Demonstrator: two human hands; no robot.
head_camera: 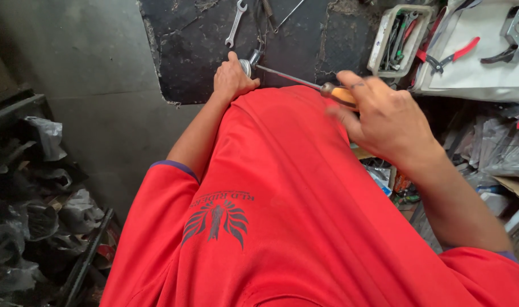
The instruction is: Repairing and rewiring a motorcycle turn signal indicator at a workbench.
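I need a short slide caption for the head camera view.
Left hand grips a small metal part; right hand points an orange-handled screwdriver at it.

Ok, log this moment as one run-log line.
left hand: grips small metal part | right hand: holds orange-handled screwdriver, tip at part | nearby: wrench, red pliers, tool tray

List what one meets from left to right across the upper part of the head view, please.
Combination wrench → left hand on a small metal part → screwdriver shaft → right hand holding the orange handle → white tray of tools → red-handled pliers.
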